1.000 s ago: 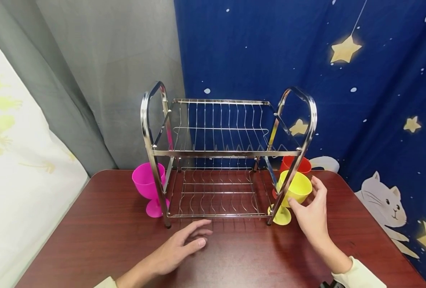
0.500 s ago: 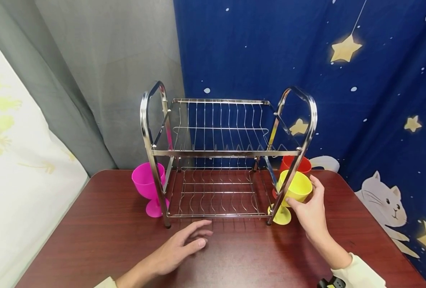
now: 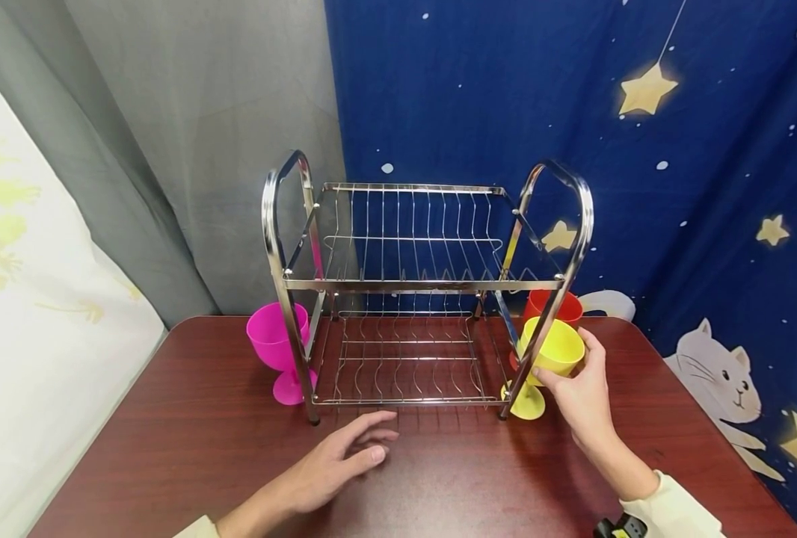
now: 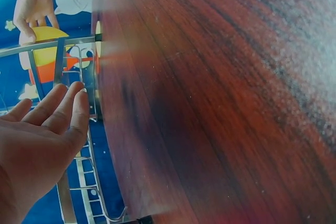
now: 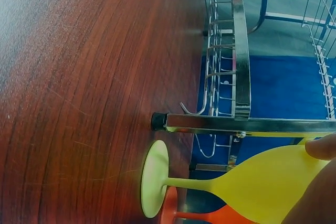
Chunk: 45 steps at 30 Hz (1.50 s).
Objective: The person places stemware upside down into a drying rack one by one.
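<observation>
My right hand [image 3: 582, 396] grips the bowl of a yellow plastic goblet [image 3: 555, 350], thumb at the front and fingers round its right side. The goblet stands upright on its round foot [image 5: 155, 179], right beside the front right leg of a two-tier chrome dish rack [image 3: 398, 286]. Behind it, a red goblet [image 3: 548, 300] is partly hidden. In front of the rack hovers my left hand [image 3: 334, 463], holding nothing, its fingers relaxed and slightly spread; the left wrist view shows its palm [image 4: 37, 150]. At the rack's left side stands a magenta goblet [image 3: 274, 336], partly behind a leg.
The rack stands on a dark red-brown wooden table [image 3: 439, 478], near its back edge. Behind hang a grey curtain [image 3: 217, 134] and a blue curtain [image 3: 452, 97] with stars and a cat. White cloth [image 3: 35, 336] borders the left side.
My right thumb has shifted slightly left along the yellow goblet's bowl, and the right wrist has turned a little, showing more of the black wrist device. The goblets, the rack and my left hand stay put.
</observation>
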Motion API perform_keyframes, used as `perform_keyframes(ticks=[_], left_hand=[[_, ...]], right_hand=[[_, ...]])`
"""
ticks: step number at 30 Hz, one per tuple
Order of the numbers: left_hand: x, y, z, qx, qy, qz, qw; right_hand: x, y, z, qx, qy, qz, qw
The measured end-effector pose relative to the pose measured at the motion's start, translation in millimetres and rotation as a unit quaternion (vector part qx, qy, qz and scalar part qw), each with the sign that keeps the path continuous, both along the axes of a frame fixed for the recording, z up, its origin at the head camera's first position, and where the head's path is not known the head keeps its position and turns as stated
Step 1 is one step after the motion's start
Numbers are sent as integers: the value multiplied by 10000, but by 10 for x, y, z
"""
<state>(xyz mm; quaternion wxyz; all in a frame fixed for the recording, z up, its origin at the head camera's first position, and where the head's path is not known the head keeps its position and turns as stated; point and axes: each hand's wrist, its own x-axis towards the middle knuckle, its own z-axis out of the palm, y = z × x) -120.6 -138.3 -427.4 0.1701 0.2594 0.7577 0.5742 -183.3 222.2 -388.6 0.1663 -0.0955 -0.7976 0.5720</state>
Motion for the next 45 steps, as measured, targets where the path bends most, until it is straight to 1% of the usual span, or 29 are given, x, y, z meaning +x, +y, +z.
perform_keyframes(ticks=[5,9,12,15,19,21,24,26,30,33,36,39,45], left_hand=[[-3,0,10,-8,10,10,10000],[-6,-2,18,-23,77,31,10000],[-7,-3,17,-34,98,36,9999],[-7,0,17,-34,92,30,9999],[-11,-2,25,-31,75,43,10000],[-15,-6,31,-42,76,54,9999],[-19,-11,36,-56,103,55,9999],[-22,-13,37,-63,116,46,9999],[-28,-19,35,-38,96,23,9999],[-33,-22,34,-30,94,23,9999],[-36,-24,35,-38,84,40,9999],[-39,-25,37,-42,51,64,10000],[-44,-25,42,12,-79,70,9999]], right_hand=[[5,13,26,-12,-20,-55,10000],[12,20,49,-185,24,-84,9998],[18,24,57,-439,122,-71,9989],[28,27,52,-784,341,-37,9963],[54,25,40,-1285,845,87,9881],[74,25,33,-1523,1152,163,9815],[94,31,11,-1877,1729,295,9664],[103,35,-9,-2054,2162,421,9536],[109,39,-44,-2271,2962,748,9247],[101,40,-62,-2393,3385,1025,9042],[89,41,-83,-2489,3664,1262,8876],[82,40,-109,-2517,3839,1360,8779],[83,47,-148,-2348,4050,1240,8749]])
